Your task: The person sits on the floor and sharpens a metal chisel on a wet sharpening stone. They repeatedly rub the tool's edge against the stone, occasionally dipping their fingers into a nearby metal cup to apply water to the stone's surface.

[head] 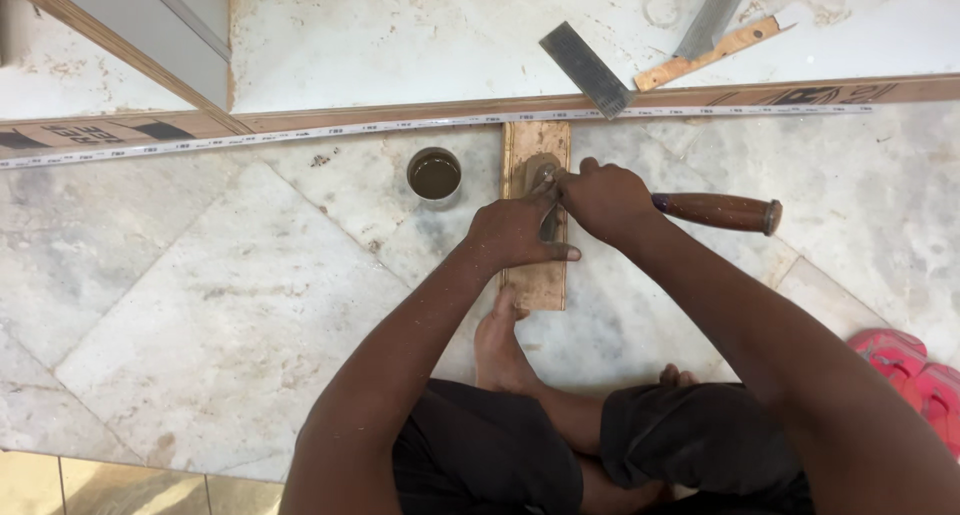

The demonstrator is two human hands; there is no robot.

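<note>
A narrow wooden board (537,140) lies on the marble floor, its near end pinned under my bare foot (500,345). My right hand (605,200) grips a chisel with a brown wooden handle (718,212) that sticks out to the right. The metal blade (547,183) points down onto the board. My left hand (520,230) presses its fingers on the blade, next to the right hand, with the thumb stretched across the board.
A small round cup of dark liquid (435,174) stands just left of the board. A long wooden strip with a white tape (400,125) runs across the floor. A try square (590,70) lies beyond it. Pink sandals (905,370) sit at the right.
</note>
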